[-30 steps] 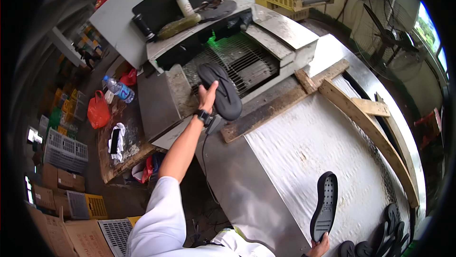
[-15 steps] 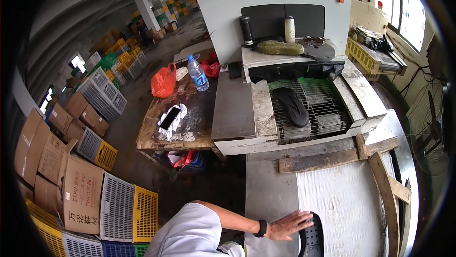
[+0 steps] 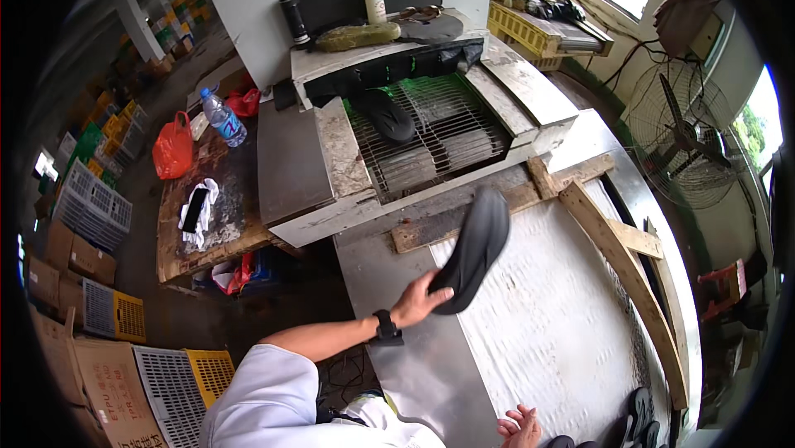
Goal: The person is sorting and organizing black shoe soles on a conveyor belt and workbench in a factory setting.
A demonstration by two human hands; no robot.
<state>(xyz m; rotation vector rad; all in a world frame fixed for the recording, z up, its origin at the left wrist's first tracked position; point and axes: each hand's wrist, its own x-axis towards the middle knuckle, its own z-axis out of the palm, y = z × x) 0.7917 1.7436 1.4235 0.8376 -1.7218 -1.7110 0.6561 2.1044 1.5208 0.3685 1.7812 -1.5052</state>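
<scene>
Left hand (image 3: pixel 421 303) gripping a black shoe sole (image 3: pixel 472 249) lifted above the metal table (image 3: pixel 414 373), second sole (image 3: pixel 387 117) lying on the far wire conveyor (image 3: pixel 439 137), right hand (image 3: pixel 520 429) open, empty, at the table's near edge

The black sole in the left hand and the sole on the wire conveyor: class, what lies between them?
In the head view, a wooden plank and the conveyor's grey metal front edge lie between the held sole and the conveyor sole.
</scene>
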